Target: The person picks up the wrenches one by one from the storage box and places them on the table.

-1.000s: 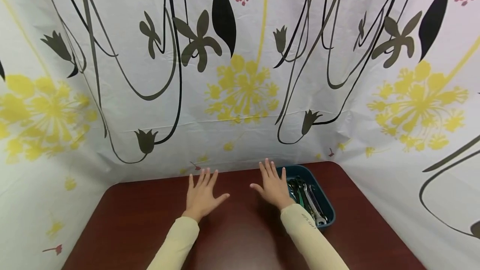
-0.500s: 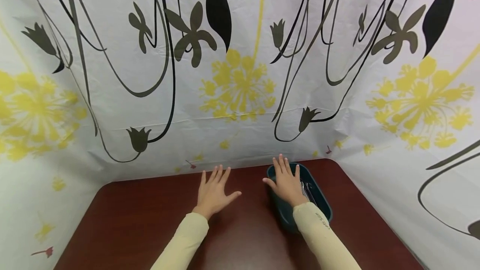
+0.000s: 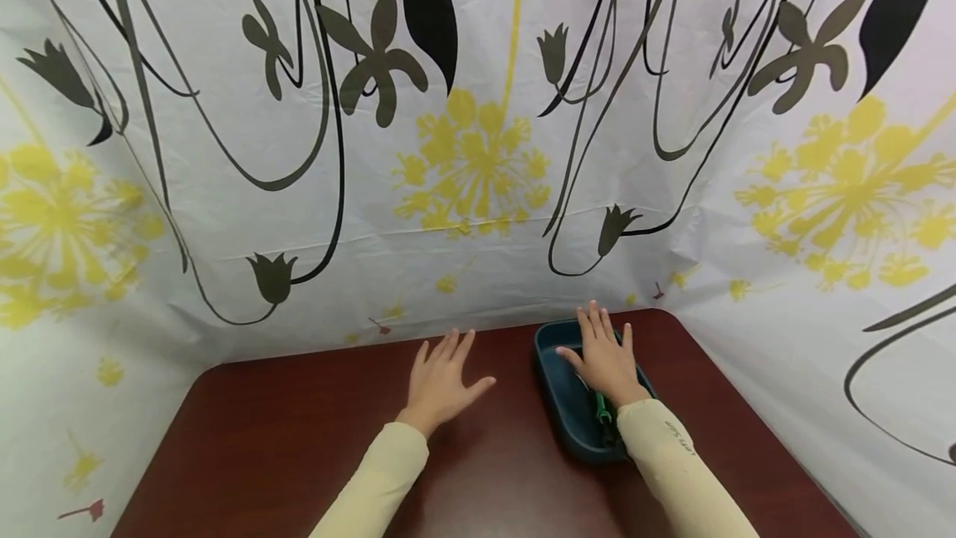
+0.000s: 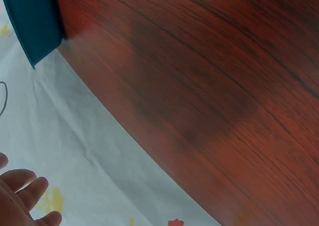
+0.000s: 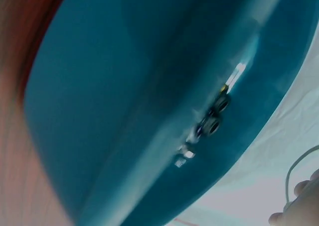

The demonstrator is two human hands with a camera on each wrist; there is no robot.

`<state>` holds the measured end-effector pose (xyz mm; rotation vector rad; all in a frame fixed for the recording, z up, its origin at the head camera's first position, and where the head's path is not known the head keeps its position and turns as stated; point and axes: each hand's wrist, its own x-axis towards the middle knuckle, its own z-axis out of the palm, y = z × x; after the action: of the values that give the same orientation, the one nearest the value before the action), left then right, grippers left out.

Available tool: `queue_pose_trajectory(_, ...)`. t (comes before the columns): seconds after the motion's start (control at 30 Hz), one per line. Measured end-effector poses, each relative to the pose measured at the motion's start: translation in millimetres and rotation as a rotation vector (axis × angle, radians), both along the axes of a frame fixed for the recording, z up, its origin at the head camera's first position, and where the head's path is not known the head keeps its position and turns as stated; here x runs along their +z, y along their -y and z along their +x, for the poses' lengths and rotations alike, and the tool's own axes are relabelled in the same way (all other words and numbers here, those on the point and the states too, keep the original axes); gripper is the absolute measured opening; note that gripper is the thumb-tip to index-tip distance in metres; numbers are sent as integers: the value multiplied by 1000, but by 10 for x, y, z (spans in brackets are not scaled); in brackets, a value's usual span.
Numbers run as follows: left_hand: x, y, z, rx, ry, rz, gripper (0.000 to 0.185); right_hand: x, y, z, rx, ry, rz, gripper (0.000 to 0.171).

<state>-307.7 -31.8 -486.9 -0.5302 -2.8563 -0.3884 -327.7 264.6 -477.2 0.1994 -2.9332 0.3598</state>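
My right hand (image 3: 607, 362) is held spread above a dark teal tray (image 3: 556, 388) at the right of the table, overlapping its right side in the head view. Beneath that hand and its sleeve lies a green-handled wrench (image 3: 602, 412), partly hidden. The right wrist view looks into the tray (image 5: 89, 86), where several metal tools (image 5: 212, 121) lie along the far wall, blurred. My left hand (image 3: 441, 384), fingers spread and holding nothing, hovers over the table left of the tray. Its fingers (image 4: 31, 192) show at the corner of the left wrist view.
The dark red wooden table (image 3: 299, 438) has rounded back corners. A white curtain (image 3: 418, 272) with printed flowers hangs close behind it and along both sides. The tray stands near the back right corner of the table.
Both hands have moved to the right, still spread. The tools have shifted within the tray, uncovering its left floor. The head view has tilted slightly down.
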Motion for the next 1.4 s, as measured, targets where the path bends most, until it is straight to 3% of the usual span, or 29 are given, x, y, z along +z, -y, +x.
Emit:
queue_pose_trajectory(0.13,7,-69,22,-3,4,34,84,5,-183,36,-23,21,-14,85)
queue_pose_trajectory(0.4,-1,-228,-9,-34,-70,93,78,-69,-447,87,-66,22,-50,87)
queue_pose_trajectory(0.67,2,-493,-7,-72,-40,133,76,-113,-612,200,-111,5,-45,83)
queue_pose_trajectory(0.83,14,-601,-10,-62,-38,138,74,-198,-677,236,-151,37,-61,81)
queue_pose_trajectory(1.07,-38,-756,17,-108,32,144,72,-404,-794,347,-190,73,-72,76)
queue_pose_trajectory(1.2,-52,-868,11,-140,107,225,65,-481,-808,358,-189,101,-105,71)
queue_pose_trajectory(1.4,-55,-1079,-45,-160,190,349,57,-453,-807,308,-208,134,-134,65)
